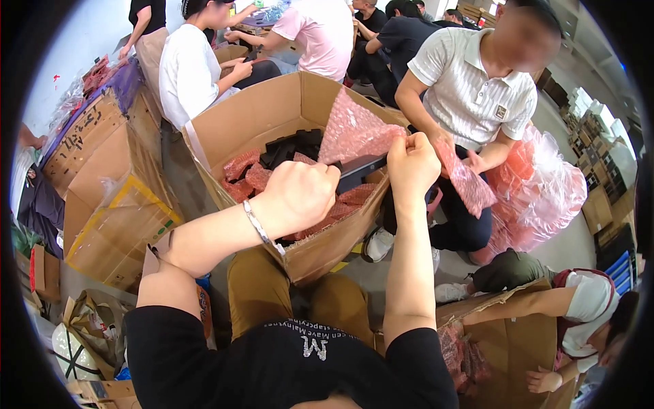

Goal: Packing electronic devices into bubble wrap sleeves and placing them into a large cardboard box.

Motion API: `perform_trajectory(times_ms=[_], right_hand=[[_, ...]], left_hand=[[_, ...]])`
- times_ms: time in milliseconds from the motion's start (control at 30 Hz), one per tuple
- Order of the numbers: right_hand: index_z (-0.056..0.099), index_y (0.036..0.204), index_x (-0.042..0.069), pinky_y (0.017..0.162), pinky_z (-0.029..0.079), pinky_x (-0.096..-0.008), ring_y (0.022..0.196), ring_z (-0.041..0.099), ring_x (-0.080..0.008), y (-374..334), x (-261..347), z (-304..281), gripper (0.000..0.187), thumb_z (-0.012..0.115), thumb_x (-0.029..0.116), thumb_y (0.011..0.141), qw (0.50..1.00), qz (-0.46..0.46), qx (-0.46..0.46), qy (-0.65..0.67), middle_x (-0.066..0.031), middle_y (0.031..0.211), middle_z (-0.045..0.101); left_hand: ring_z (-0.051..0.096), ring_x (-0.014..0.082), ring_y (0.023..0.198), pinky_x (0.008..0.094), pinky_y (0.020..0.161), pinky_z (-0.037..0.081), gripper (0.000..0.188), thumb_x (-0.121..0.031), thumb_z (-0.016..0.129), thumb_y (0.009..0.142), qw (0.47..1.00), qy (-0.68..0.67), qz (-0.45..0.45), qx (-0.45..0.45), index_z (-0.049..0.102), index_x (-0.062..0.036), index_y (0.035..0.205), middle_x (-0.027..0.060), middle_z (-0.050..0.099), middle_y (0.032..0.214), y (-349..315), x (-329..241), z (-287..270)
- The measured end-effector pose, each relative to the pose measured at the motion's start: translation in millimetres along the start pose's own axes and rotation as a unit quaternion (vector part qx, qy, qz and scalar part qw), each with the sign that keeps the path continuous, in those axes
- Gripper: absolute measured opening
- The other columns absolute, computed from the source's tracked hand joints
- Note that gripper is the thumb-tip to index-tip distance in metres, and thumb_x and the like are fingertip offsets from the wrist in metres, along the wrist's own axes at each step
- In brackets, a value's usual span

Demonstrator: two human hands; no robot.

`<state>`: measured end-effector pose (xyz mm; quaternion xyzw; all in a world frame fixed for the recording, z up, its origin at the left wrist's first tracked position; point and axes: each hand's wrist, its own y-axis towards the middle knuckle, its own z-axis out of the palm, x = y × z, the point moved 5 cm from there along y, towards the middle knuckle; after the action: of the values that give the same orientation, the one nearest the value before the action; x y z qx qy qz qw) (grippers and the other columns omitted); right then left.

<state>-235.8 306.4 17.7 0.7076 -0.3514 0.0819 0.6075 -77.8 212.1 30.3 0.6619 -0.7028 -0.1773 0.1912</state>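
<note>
My left hand (300, 194), a bracelet at its wrist, is closed round one end of a flat black part (355, 174). My right hand (413, 167) pinches the edge of a pink bubble-wrap bag (355, 131) near the part's other end. The bag stands up behind the part, its tip pointing upward; whether the part touches it I cannot tell. Both hands are over a large open cardboard box (252, 112). Inside lie bare black parts (291, 146) and several pink bubble-wrapped bundles (240, 165), partly hidden by my left arm.
Across the box on the right, a person (477, 88) holds another pink bubble-wrap bag (466, 180). Beside them bulges a clear sack (538, 187) of pink wrap. An open carton (511, 347) stands lower right, another person reaching in. A taped carton (119, 225) stands left.
</note>
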Motion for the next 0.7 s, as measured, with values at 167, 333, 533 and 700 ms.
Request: perform_trajectory(times_ms=[167, 333, 533, 700], right_hand=[[0.045, 0.056, 0.012, 0.043, 0.042, -0.0366, 0.049, 0.05, -0.024, -21.4, 11.7, -13.0, 0.023, 0.062, 0.015, 0.071, 0.985, -0.155, -0.07, -0.033, -0.0054, 0.054, 0.047], [0.046, 0.055, 0.011, 0.044, 0.041, -0.0359, 0.051, 0.05, -0.0235, -64.9, 21.6, -2.6, 0.015, 0.06, 0.013, 0.06, 0.991, -0.127, -0.037, -0.005, -0.0075, 0.056, 0.048], [0.054, 0.073, 0.006, 0.067, 0.044, -0.038, 0.078, 0.05, -0.0276, -81.1, 22.5, -24.3, 0.015, 0.064, 0.012, 0.063, 0.988, -0.096, 0.099, 0.075, -0.0102, 0.075, 0.05], [0.049, 0.109, 0.004, 0.074, 0.048, -0.0317, 0.089, 0.056, -0.0181, -85.8, -53.2, -3.8, 0.039, 0.063, 0.026, 0.081, 0.776, 0.28, 0.109, 0.554, -0.0086, 0.093, 0.056]], left_hand=[[0.058, 0.0362, 0.062, 0.0445, 0.054, 0.047, 0.012, -0.014, 0.055, 0.071, 0.999, 0.006, -0.041, 0.008, 0.051, -0.0029, 0.071, 0.0166, 0.057, 0.068, 32.6, 12.4, 28.4], [0.058, 0.0216, 0.078, 0.0335, 0.072, 0.046, 0.019, -0.008, 0.057, 0.079, 0.906, -0.355, -0.172, -0.153, 0.06, 0.0029, 0.095, 0.0144, 0.064, 0.087, 32.9, 46.4, 35.4], [0.058, 0.0219, 0.086, 0.0328, 0.079, 0.045, 0.027, -0.006, 0.065, 0.078, 0.923, -0.333, -0.123, -0.151, 0.059, 0.007, 0.1, 0.0169, 0.063, 0.095, 46.5, 41.5, 64.0], [0.061, 0.0318, 0.083, 0.0377, 0.077, 0.048, 0.032, -0.013, 0.068, 0.075, 0.956, -0.061, 0.08, -0.275, 0.061, -0.0012, 0.103, 0.0168, 0.063, 0.094, 49.1, 6.6, 40.0]])
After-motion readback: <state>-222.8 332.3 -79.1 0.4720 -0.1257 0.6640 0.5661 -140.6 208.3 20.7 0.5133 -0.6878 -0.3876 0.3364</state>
